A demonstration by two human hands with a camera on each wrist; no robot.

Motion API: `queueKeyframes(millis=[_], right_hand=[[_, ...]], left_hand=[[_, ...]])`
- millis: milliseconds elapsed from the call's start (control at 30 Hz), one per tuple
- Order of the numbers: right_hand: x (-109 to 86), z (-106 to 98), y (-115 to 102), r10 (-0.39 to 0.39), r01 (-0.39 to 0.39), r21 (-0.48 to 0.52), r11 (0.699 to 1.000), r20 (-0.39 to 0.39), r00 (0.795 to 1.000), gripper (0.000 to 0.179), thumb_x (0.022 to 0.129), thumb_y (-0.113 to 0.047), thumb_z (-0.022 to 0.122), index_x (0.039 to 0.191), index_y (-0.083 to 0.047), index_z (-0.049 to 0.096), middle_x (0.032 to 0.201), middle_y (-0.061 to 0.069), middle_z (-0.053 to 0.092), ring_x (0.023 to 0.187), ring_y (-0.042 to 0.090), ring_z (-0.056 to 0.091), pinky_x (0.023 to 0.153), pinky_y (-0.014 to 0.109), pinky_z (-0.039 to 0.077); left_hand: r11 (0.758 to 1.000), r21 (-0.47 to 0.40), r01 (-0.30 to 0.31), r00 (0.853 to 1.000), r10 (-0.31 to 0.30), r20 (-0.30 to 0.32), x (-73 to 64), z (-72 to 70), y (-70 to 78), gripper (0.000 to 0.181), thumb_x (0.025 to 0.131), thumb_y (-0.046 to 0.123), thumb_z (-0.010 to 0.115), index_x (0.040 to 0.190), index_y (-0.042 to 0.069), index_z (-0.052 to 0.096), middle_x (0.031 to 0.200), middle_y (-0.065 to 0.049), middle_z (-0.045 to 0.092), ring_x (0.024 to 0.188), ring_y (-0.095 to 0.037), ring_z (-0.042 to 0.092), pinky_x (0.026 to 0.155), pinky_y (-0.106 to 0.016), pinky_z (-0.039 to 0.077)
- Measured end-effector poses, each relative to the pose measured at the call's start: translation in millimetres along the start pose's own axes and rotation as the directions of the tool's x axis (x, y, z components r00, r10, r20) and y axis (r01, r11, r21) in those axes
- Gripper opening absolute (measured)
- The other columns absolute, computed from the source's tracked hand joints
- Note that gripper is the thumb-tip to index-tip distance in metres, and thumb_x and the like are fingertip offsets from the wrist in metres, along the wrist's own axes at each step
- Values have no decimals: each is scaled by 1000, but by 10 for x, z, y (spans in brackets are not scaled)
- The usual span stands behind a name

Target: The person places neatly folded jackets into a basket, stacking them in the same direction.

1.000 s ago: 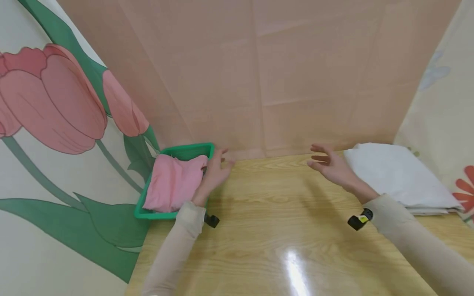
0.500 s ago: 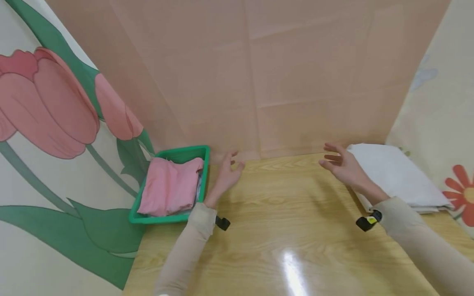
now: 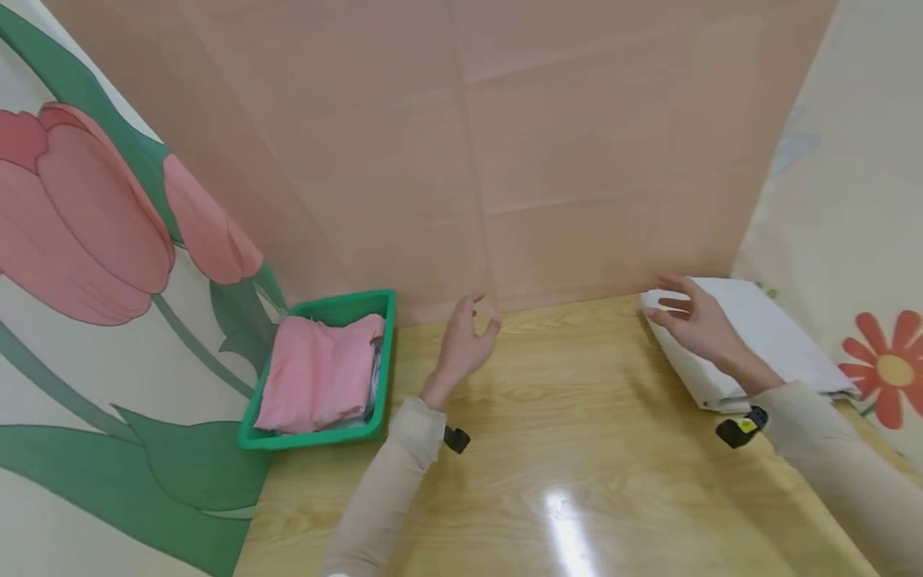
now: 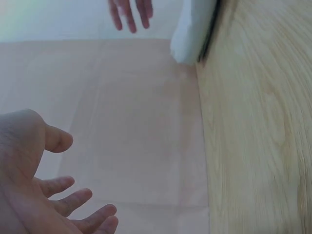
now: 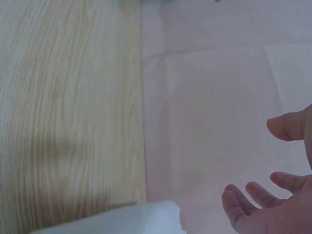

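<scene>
Tabletop [image 3: 519, 473], head view: Light wood grain, a streak of glare on its near part.
Green basket [image 3: 317, 438], head view: Plastic, at the tabletop's left end, near its far edge.
Pink cloth [image 3: 317, 373], head view: Folded inside the green basket at the tabletop's left end, greyish fabric peeking out beside it.
White cloth [image 3: 764, 336], head view: Folded flat at the tabletop's right end.
Left hand [image 3: 465, 340], head view: Raised above the tabletop, near the green basket; fingers loosely bent, thumb well apart, holding nothing.
Right hand [image 3: 695, 320], head view: Over the tabletop's right end, in front of part of the white cloth; relaxed, half spread, nothing in its grasp.
Walls, head view: Creased tan sheet [image 3: 461, 160] behind the tabletop; painted pink tulip [image 3: 108, 216] to its left, painted red flower [image 3: 894, 369] to its right.
Left hand, left wrist view: Palm spread loosely beside the tabletop's far edge, grasping nothing.
Right hand, right wrist view: Thumb and fingers parted beside the tabletop's far edge, apart from the white cloth.
</scene>
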State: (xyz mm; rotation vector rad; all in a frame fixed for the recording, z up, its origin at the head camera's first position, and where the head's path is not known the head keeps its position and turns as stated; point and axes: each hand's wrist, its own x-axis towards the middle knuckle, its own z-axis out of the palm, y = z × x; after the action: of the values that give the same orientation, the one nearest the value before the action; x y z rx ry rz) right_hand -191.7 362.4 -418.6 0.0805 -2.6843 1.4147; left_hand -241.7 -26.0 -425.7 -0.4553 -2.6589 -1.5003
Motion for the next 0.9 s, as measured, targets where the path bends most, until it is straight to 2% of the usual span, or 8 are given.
queueKeyframes(millis=[133, 300, 400, 467, 533, 633, 700, 900], right_hand=[[-28, -89, 120, 23, -23, -27, 999, -13, 1000, 81, 107, -32, 65, 169, -2, 22, 166, 34, 34, 141, 60, 45, 78, 3, 42], [-74, -196, 274, 62, -63, -40, 997, -17, 998, 83, 108, -35, 64, 169, -1, 19, 166, 37, 32, 141, 62, 43, 77, 2, 41], [-88, -246, 347, 73, -75, -47, 996, -48, 996, 81, 108, -34, 63, 168, 1, 22, 165, 37, 33, 140, 60, 45, 77, 2, 42], [-100, -275, 400, 71, -75, -41, 996, -87, 994, 78, 108, -34, 64, 167, 1, 26, 164, 36, 36, 136, 42, 58, 78, 2, 44], [-112, -303, 466, 60, -64, -25, 998, -133, 989, 75, 107, -32, 66, 165, 0, 31, 162, 30, 42, 125, 16, 65, 79, 2, 46], [-136, -344, 571, 50, -51, -3, 999, -183, 982, 73, 105, -31, 68, 164, -2, 36, 155, 21, 49, 106, -15, 53, 79, 3, 47], [-156, -370, 638, 49, -49, 3, 999, -195, 980, 72, 104, -30, 69, 163, -3, 38, 152, 19, 50, 102, -20, 50, 79, 4, 48], [-185, -481, 807, 70, -81, -57, 995, -176, 982, 74, 105, -37, 68, 165, -6, 37, 158, 33, 43, 102, -20, 47, 76, 3, 47]], left_hand=[[1000, 0, -27, 999, 27, 20, 16, 108, 50, 59, 107, 27, 63, 161, 12, 42, 164, -11, 46, 141, -34, 50, 109, -53, 50], [997, -75, -20, 997, 26, 76, 45, 255, 98, 59, 107, 27, 65, 160, 12, 43, 165, -10, 46, 142, -37, 52, 111, -54, 50], [993, -118, -12, 994, 25, 108, 60, 331, 132, 60, 107, 30, 66, 160, 12, 44, 165, -9, 46, 143, -40, 52, 112, -53, 50], [992, -128, -13, 993, 28, 118, 70, 379, 170, 60, 107, 30, 66, 160, 13, 44, 164, -8, 47, 143, -40, 52, 112, -51, 50], [991, -134, -6, 992, 23, 125, 77, 428, 214, 60, 107, 31, 65, 160, 14, 44, 164, -7, 47, 143, -40, 52, 112, -50, 51], [990, -139, 5, 990, 15, 137, 87, 511, 286, 60, 107, 30, 65, 161, 15, 44, 165, -6, 47, 143, -39, 51, 112, -50, 50], [989, -145, 9, 989, 13, 147, 91, 573, 324, 60, 107, 31, 65, 161, 16, 43, 165, -5, 46, 143, -38, 51, 111, -50, 51], [989, -147, -4, 988, 27, 152, 136, 768, 401, 60, 105, 34, 66, 160, 17, 45, 164, -3, 48, 140, -32, 55, 107, -46, 54]])
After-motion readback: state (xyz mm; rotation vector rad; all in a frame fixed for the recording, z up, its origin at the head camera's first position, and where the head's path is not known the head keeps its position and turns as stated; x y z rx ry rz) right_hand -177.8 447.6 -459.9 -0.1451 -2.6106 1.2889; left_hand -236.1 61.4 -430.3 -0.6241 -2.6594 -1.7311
